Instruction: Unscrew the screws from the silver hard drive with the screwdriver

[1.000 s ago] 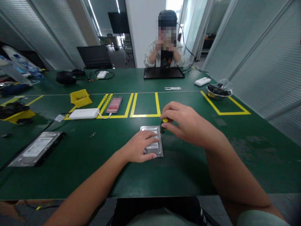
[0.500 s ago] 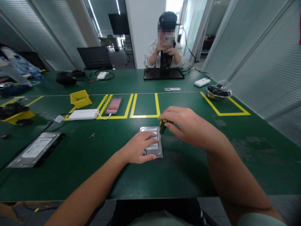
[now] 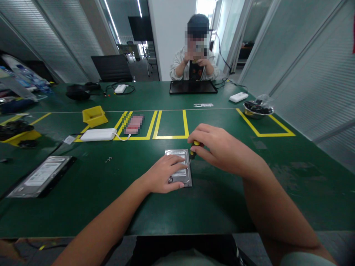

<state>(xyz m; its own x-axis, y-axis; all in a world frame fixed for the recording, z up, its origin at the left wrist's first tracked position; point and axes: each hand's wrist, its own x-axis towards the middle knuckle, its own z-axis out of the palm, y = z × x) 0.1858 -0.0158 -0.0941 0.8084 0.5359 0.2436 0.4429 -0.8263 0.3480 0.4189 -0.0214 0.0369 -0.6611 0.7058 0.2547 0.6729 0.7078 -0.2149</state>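
A silver hard drive (image 3: pixel 180 152) with a white label lies flat on the green table in front of me. My left hand (image 3: pixel 168 173) rests over it with the fingers spread, covering much of its label. In my right hand (image 3: pixel 212 146) is a small yellow-and-black screwdriver (image 3: pixel 193 152), pinched between thumb and fingers. Its shaft points down at the right edge of the drive; I cannot make out whether the tip sits in a screw. Left of the drive lie several tiny screws (image 3: pixel 108 159).
A second hard drive (image 3: pixel 44 173) lies at the left. Behind are a yellow bin (image 3: pixel 95 116), a white power bank (image 3: pixel 98 135) cabled to a phone (image 3: pixel 134 124), and a metal bowl (image 3: pixel 257 112) of dark parts. Across the table, a person (image 3: pixel 194 61) sits behind a black flat panel (image 3: pixel 193 87).
The screwdriver leans a little more, its handle shifted slightly to the right, and more of its yellow end shows. My left hand and the drive stay almost in place.
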